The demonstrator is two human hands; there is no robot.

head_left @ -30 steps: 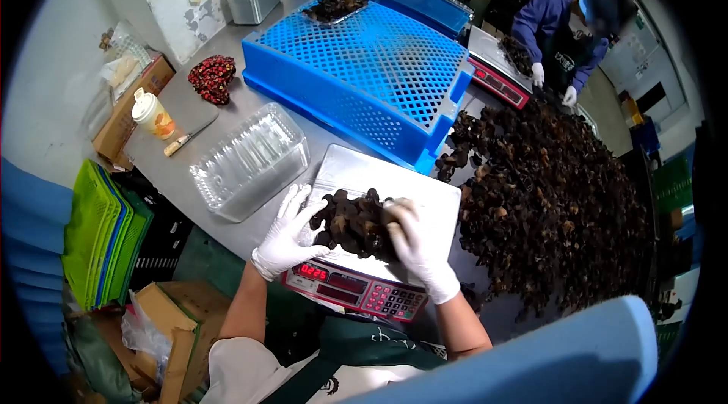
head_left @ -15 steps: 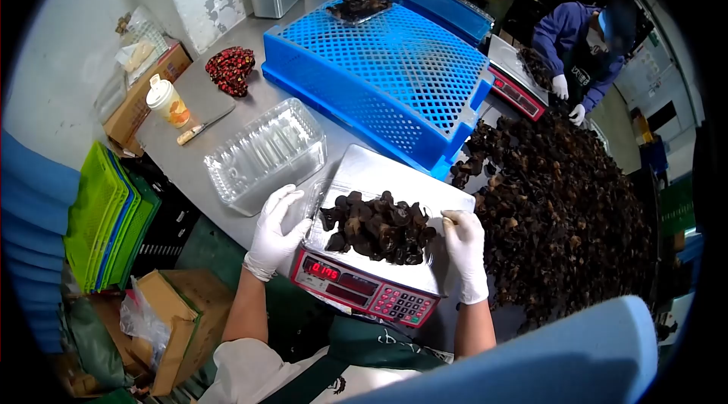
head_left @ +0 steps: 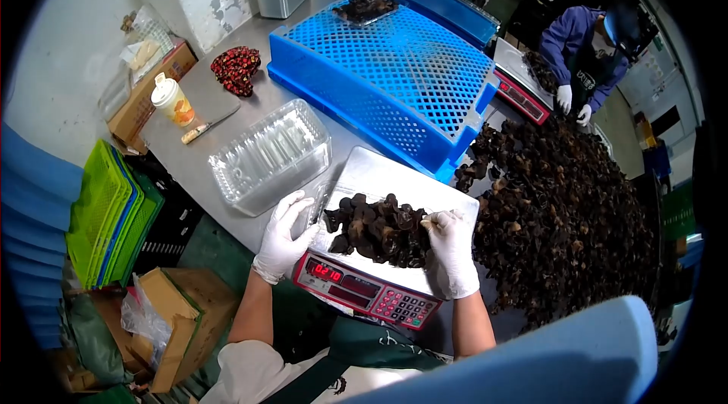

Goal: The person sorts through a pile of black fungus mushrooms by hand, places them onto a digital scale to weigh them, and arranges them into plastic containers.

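Observation:
A pile of dark wood ear mushrooms [head_left: 379, 231] lies in a clear plastic tray on the steel pan of a digital scale [head_left: 371, 294], whose red display seems to read 0.210. My left hand [head_left: 284, 241], in a white glove, is at the tray's left edge with thumb and fingers apart. At the right end of the pile is my right hand [head_left: 451, 252], also gloved, its fingertips pinched together against the mushrooms. Whatever is between those fingertips is hidden.
A large heap of wood ears [head_left: 569, 222] covers the table's right side. Beyond the scale sits an upturned blue crate [head_left: 379, 93] bearing a filled tray [head_left: 365, 7]. Stacked clear trays [head_left: 269, 154], a knife [head_left: 208, 126] and a cup [head_left: 174, 101] are left. A co-worker [head_left: 580, 55] works opposite.
My right hand has moved left from the tray's right edge to the mushroom pile. The scale's reading has risen from about 0.195 to 0.210. My left hand stays at the tray's left edge.

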